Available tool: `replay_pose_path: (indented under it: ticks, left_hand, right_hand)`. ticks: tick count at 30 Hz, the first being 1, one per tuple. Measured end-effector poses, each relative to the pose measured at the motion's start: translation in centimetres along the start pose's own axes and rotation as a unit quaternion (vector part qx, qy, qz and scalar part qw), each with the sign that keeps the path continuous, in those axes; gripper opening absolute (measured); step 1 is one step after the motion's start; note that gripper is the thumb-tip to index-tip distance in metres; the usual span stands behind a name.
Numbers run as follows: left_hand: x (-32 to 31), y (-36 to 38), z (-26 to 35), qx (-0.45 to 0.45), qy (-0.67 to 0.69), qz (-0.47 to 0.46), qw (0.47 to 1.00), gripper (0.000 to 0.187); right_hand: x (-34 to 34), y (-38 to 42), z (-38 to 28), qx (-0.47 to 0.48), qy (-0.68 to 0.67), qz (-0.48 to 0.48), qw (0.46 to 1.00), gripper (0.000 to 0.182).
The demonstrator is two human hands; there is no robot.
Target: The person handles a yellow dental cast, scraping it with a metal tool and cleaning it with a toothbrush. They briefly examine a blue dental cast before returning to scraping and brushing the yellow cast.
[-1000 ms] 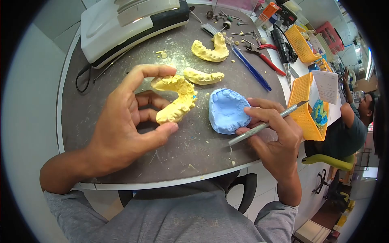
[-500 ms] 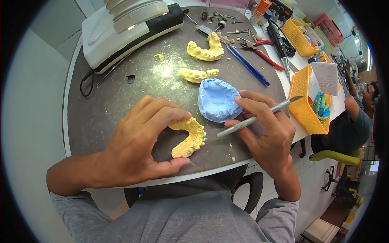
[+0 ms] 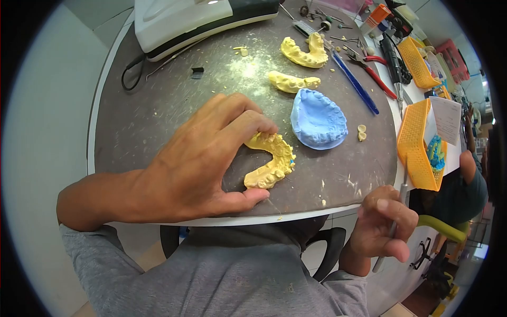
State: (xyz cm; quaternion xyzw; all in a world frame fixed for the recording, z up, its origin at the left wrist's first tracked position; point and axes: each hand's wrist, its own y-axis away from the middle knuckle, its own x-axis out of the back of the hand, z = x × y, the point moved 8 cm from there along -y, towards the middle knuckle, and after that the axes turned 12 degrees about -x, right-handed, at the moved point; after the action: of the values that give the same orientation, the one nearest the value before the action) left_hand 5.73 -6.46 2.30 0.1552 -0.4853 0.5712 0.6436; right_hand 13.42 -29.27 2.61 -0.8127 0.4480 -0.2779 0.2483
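My left hand (image 3: 195, 158) curves around a yellow horseshoe-shaped dental cast (image 3: 285, 153) on the tabletop, fingertips at its far end and thumb at its near end. A small blue spot marks the cast's outer side. Out past the table's front edge, my right hand (image 3: 383, 224) is closed around a slim silver-handled craft knife (image 3: 404, 194), held upright. A blue dental cast (image 3: 319, 121) lies to the right of the yellow one, touched by neither hand. Behind it are a short yellow cast piece (image 3: 293, 82) and another yellow arch cast (image 3: 306, 52).
A white machine (image 3: 185, 24) stands at the back left. A blue-handled brush (image 3: 355, 82), red-handled pliers (image 3: 380, 82) and a rotary handpiece (image 3: 392, 58) lie at the right. Beyond is an orange basket (image 3: 414, 142); a seated person (image 3: 465, 187) is at far right. Small pale pieces (image 3: 362, 132) sit beside the blue cast.
My right hand has let go of the blue cast and drawn back to the lower right, still with the knife. The left hand keeps its hold; the whole view has shifted.
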Motion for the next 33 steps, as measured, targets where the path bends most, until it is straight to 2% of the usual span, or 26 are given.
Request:
replay_pose_path:
  ticks: [1, 3, 4, 6, 10, 15, 19, 22, 24, 27, 33]
  left_hand:
    - [0.0, 0.0, 0.0, -0.002, -0.012, -0.001, 1.0, 0.073]
    - [0.1, 0.0, 0.1, -0.004, -0.009, 0.0, 1.0, 0.075]
    - [0.1, 0.0, 0.2, -0.007, -0.006, 0.001, 1.0, 0.077]
    - [0.0, -0.1, 0.1, -0.007, -0.004, 0.0, 1.0, 0.078]
    - [-0.1, 0.0, -0.1, -0.004, 0.0, -0.012, 1.0, 0.076]
    - [0.0, 0.0, -0.1, -0.011, 0.002, 0.002, 1.0, 0.072]
    - [0.2, -0.2, -0.1, -0.02, -0.001, 0.028, 0.999, 0.072]
    - [0.2, -0.2, -0.2, -0.011, 0.007, 0.031, 0.999, 0.075]
    - [0.3, -0.2, -0.3, -0.007, 0.009, 0.032, 0.999, 0.077]
    - [0.3, -0.3, -0.2, -0.008, 0.012, 0.034, 0.999, 0.079]
    - [0.4, -0.3, -0.2, 0.004, 0.012, 0.034, 0.999, 0.079]
  right_hand:
    - [-0.4, 0.3, 0.0, 0.001, -0.001, -0.002, 1.0, 0.079]
    - [0.0, 0.6, 0.4, -0.052, 0.003, 0.101, 0.993, 0.075]
    - [-0.2, 0.7, 0.1, -0.052, 0.004, 0.102, 0.993, 0.075]
    - [-0.5, 0.6, 0.5, -0.121, 0.097, 0.098, 0.983, 0.069]
    - [-0.8, 0.0, 0.8, -0.135, 0.072, 0.102, 0.983, 0.056]
    - [-0.8, -0.9, -0.3, -0.076, 0.122, 0.084, 0.986, 0.029]
    - [-1.3, -1.7, -0.3, -0.049, 0.105, 0.062, 0.991, 0.032]
    - [-1.8, -2.0, -0.1, -0.055, 0.076, 0.065, 0.993, 0.028]
    - [-2.3, -1.9, 0.8, -0.106, 0.074, 0.025, 0.991, 0.019]
    - [-2.1, -1.5, 1.2, -0.127, 0.034, 0.059, 0.99, 0.019]
    - [-2.5, -1.7, 1.1, -0.128, 0.051, 0.031, 0.99, 0.017]
